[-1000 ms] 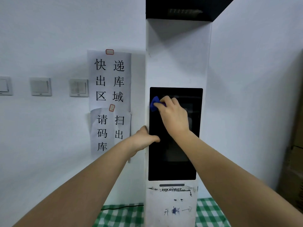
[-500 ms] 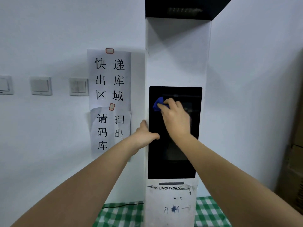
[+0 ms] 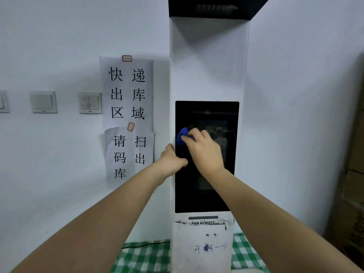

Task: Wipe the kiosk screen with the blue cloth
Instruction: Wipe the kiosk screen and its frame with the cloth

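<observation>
A tall white kiosk [image 3: 208,62] stands against the wall, with a dark upright screen [image 3: 206,198] in its front. My right hand [image 3: 204,152] presses a small blue cloth [image 3: 182,134] against the screen's left side, just above the middle. Most of the cloth is hidden under my fingers. My left hand [image 3: 172,160] grips the kiosk's left edge beside the screen, thumb resting on the black bezel.
Two paper notices [image 3: 128,119] with black characters hang on the wall left of the kiosk. Wall switches [image 3: 89,102] sit further left. A green checked cloth [image 3: 143,257] covers the surface under the kiosk. Cardboard boxes [image 3: 352,174] stand at the right.
My right hand and the blue cloth have slid a little down the left part of the screen. My left hand stays on the kiosk's edge.
</observation>
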`<state>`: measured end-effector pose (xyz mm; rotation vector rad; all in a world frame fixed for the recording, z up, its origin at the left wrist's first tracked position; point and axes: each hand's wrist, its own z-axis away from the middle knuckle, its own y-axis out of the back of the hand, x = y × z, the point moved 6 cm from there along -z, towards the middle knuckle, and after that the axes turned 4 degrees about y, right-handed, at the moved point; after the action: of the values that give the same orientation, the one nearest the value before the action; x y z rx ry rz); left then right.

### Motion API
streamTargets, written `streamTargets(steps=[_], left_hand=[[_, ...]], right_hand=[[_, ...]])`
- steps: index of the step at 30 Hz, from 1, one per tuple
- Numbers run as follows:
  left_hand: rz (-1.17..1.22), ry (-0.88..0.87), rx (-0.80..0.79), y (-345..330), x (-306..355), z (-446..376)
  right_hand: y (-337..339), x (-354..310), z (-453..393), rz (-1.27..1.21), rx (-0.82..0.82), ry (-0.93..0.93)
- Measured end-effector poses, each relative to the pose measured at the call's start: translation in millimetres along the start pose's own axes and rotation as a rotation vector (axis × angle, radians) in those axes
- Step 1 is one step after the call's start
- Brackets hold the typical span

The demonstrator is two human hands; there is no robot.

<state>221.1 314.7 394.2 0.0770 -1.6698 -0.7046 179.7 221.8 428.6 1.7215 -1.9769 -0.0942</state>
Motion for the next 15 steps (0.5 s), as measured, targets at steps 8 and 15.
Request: streamTargets(steps=[8, 15], left_hand=[[-0.015, -0.008, -0.050, 0, 2, 6], [-0.012, 0.008, -0.032, -1, 2, 7]], right_hand=[[11, 45, -2, -0.030, 0.100, -0.262], [4, 24, 10, 0.075, -0.028, 0.175]])
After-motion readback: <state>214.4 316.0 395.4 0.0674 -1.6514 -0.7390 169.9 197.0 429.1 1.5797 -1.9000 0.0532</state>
